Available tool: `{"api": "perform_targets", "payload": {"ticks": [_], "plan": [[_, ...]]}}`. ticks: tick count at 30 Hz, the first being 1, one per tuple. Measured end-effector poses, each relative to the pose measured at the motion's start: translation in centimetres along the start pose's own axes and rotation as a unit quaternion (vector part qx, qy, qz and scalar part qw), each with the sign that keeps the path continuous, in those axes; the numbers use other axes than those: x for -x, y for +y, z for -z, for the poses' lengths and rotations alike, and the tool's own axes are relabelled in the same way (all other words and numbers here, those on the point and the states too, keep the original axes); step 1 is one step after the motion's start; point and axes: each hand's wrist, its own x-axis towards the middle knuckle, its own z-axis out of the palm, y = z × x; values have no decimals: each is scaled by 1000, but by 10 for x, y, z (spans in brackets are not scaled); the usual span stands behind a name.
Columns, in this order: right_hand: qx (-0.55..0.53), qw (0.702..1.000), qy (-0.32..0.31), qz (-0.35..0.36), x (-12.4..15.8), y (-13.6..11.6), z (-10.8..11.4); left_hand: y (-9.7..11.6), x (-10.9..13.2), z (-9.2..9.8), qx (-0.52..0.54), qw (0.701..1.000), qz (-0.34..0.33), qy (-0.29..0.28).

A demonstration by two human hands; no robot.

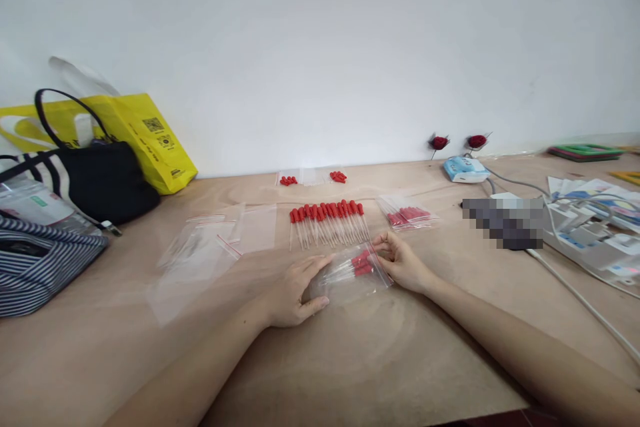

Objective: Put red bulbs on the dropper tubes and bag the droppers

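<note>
A clear zip bag (343, 287) lies in front of me, holding several droppers (362, 263) with red bulbs and slim clear tubes. At its zip edge, my right hand (400, 265) is closed, fingertips pinching the bag. Around the bag's left end curves my left hand (296, 290), thumb and fingers apart, fingertips touching the plastic. Just behind the hands is a row of loose droppers (327, 220), red bulbs pointing away from me. To the right lies another zip bag (407, 212) with red-bulbed droppers inside.
Flat zip bags (197, 253) overlap on the wooden table (320, 373) to the left. Small red bulbs (289, 181) lie on plastic near the wall. Fabric bags (115, 173) stand far left. A blue tissue pack (466, 169), cables (585, 303) and a power strip (590, 240) are at right.
</note>
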Motion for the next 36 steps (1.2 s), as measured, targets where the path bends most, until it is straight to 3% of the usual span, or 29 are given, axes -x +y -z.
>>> {"api": "perform_targets", "payload": {"ticks": [8,15,25,30,33,36], "plan": [[40,998,-35,-16,-2,-2,-1,-1,0,-1,-2,1000,-2,6],[18,995,-97,1,-3,-6,11,4,0,2,-3,1000,3,3],[26,993,-91,-74,2,-12,12,4,0,3,-2,1000,7,-3],[0,992,-103,-76,3,-14,15,3,0,2,-8,1000,9,-8],[39,996,-56,-65,-6,-13,22,1,0,1,-10,1000,12,-11],[134,987,55,-65,-28,-12,27,1,0,1,-9,1000,9,-11]]}}
